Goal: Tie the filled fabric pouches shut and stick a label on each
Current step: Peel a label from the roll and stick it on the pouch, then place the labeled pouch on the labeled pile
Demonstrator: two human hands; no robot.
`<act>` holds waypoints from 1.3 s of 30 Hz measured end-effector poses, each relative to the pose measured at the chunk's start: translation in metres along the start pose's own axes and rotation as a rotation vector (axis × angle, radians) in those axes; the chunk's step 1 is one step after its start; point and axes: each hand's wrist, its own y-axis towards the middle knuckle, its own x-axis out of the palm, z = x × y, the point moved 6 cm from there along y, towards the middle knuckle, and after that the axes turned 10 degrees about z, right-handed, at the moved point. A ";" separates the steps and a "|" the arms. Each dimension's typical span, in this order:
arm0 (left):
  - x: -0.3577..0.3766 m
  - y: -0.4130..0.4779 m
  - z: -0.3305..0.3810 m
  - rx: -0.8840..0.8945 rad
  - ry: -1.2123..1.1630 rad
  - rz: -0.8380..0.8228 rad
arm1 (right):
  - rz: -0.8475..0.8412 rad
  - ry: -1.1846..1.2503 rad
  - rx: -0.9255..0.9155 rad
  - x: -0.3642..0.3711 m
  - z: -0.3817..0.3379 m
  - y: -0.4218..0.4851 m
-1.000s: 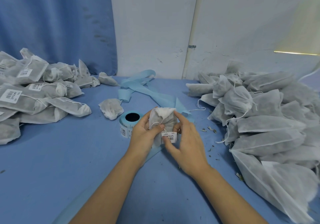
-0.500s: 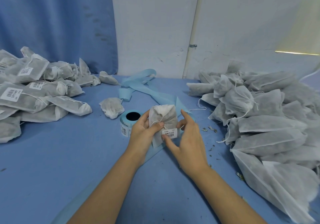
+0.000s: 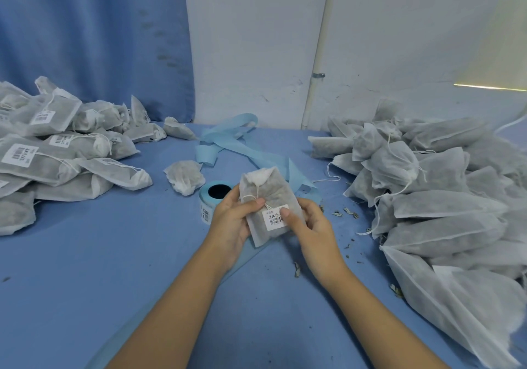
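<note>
Tilted flatter than before, the pouch [image 3: 273, 194] is gripped over the table [image 3: 114, 269] by left hand [image 3: 232, 223] and right hand [image 3: 313, 226], thumb pressed on its label [image 3: 272, 218]; judged soft, light, best held at its sides.

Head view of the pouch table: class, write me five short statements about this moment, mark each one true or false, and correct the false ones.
1. The left hand and right hand both hold one pouch. True.
2. That pouch bears no label. False: a barcode label is on its front, under the right thumb.
3. The label roll stands on the table to the left of the pouch. True.
4. The left pile shows labelled pouches. True.
5. The right pile shows labels on its pouches too. False: no label is visible on it.
</note>
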 end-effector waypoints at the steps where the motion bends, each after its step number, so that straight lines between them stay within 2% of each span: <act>1: 0.000 0.000 0.001 -0.003 -0.011 -0.002 | -0.010 0.038 0.021 0.000 0.000 0.000; 7: 0.002 -0.001 0.002 -0.031 -0.026 -0.025 | -0.017 0.138 0.077 0.003 -0.004 -0.002; 15: 0.015 -0.006 0.003 -0.016 0.061 -0.105 | 0.131 0.215 0.041 -0.003 -0.008 0.000; 20: 0.010 -0.006 -0.001 -0.057 0.071 -0.079 | 0.127 0.183 0.065 -0.001 -0.005 0.000; 26: 0.009 -0.006 -0.001 -0.107 0.051 -0.120 | 0.113 0.288 0.144 -0.002 -0.005 0.001; 31: 0.008 -0.003 -0.002 -0.078 0.034 -0.091 | 0.176 0.188 0.066 -0.004 -0.009 0.000; 34: 0.008 -0.004 -0.003 -0.064 0.150 -0.102 | 0.212 0.145 0.058 -0.009 -0.010 0.002; 39: 0.010 -0.014 -0.011 -0.134 0.489 -0.171 | 0.226 0.149 0.066 -0.013 -0.008 0.003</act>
